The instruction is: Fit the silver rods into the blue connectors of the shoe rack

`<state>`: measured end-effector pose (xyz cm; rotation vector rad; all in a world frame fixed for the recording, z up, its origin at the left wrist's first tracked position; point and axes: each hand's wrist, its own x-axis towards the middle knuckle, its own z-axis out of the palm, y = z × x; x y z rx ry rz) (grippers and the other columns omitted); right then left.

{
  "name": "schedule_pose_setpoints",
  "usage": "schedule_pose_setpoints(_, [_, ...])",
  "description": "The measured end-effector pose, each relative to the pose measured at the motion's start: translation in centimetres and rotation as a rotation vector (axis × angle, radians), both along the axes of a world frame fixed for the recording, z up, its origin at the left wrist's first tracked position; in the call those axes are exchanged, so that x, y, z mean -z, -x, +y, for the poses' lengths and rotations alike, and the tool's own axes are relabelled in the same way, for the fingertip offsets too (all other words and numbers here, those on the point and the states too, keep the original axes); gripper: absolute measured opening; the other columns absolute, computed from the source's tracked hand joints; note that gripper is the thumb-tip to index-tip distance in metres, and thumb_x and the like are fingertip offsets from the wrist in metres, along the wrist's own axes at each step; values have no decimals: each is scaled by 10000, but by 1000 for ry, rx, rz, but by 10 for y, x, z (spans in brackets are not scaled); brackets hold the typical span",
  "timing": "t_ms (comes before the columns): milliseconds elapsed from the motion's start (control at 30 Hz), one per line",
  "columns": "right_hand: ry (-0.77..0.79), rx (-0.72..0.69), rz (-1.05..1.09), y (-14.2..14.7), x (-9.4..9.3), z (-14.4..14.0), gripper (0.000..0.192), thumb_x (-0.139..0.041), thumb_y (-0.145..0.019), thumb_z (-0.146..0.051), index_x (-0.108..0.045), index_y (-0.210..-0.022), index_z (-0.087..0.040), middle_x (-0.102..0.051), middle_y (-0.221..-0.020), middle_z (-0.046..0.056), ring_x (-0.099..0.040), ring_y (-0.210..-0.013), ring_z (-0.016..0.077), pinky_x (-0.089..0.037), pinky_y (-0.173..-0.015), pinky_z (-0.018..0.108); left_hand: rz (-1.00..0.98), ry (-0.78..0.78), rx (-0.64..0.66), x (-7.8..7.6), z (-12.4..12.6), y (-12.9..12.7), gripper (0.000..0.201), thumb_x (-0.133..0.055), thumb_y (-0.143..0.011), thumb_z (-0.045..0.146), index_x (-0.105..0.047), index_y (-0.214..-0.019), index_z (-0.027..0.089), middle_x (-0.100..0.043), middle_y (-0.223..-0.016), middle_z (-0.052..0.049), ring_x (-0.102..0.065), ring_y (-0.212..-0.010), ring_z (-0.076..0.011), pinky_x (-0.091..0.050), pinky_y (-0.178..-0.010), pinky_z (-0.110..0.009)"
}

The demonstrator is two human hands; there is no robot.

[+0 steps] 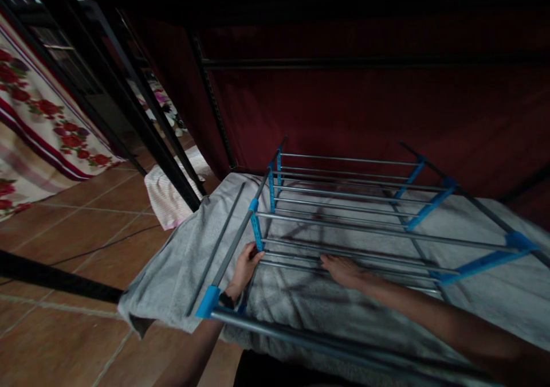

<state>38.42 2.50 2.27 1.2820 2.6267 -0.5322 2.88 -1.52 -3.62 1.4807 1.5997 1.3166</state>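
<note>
Two hands: left hand (244, 268) is closer to the blue bracket (256, 231), right hand (342, 271) is farther.
Left grip: looks pinched on the bracket's low end.
Right grip: at a thin rod (292, 255); can't tell if it squeezes.
Thin rod: runs long, rightward from the bracket.

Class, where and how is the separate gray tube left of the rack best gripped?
Probably the gray tube at mid-length, pinched from above on its left: it lies thin and straight on the gray cloth, with the blue-jointed rack close on its right.
</note>
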Motion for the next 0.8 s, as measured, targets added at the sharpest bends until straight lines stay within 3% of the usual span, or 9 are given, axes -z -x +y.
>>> schedule_pose_setpoints(233, [32, 18, -12, -2, 3, 3, 323, -350, -1032, -284, -574, -1251, -206, -698, -1218, 132, -669, -1112, 273, -477, -861, 345, -49, -29, 12, 0, -1, -6, 353, -689, -816, 419, -639, -1084, 195, -672, -1112, -88, -667, -1023, -243, -541, -965, -435])
schedule_pose_setpoints(567, [84, 56, -18, -5, 8, 6, 327, -318, -1049, -316, -588, -1201, -210, -707, -1164, 133, -678, -1060, 263, -474, -827, 337, -56, -44, 6, 0, 0, -8, 307, -665, -837, 401, -654, -1053, 184, -662, -1111, -103, -654, -1037, -251, -545, -952, -427])
schedule_pose_setpoints(700, [104, 66, -24, -7, 11, 8, 367, -316, -1051, -340, -589, -1256, -206, -711, -1173, 134, -675, -1073, 261, -485, -876, 349, -36, -54, 15, 0, -1, -8, 280, -636, -868, 389, -664, -1052, 179, -649, -1127, -109, -639, -1058, -252, -532, -966, -429])
schedule_pose_setpoints(800, [107, 83, 21, -10, 16, 9, 448, -299, -1047, -364, -576, -1347, -181, -671, -1295, 157, -649, -1162, 279, -483, -968, 390, -8, -67, 16, 0, -1, -8, 266, -631, -879, 369, -671, -1067, 186, -650, -1128, -106, -629, -1069, -255, -516, -983, -439])
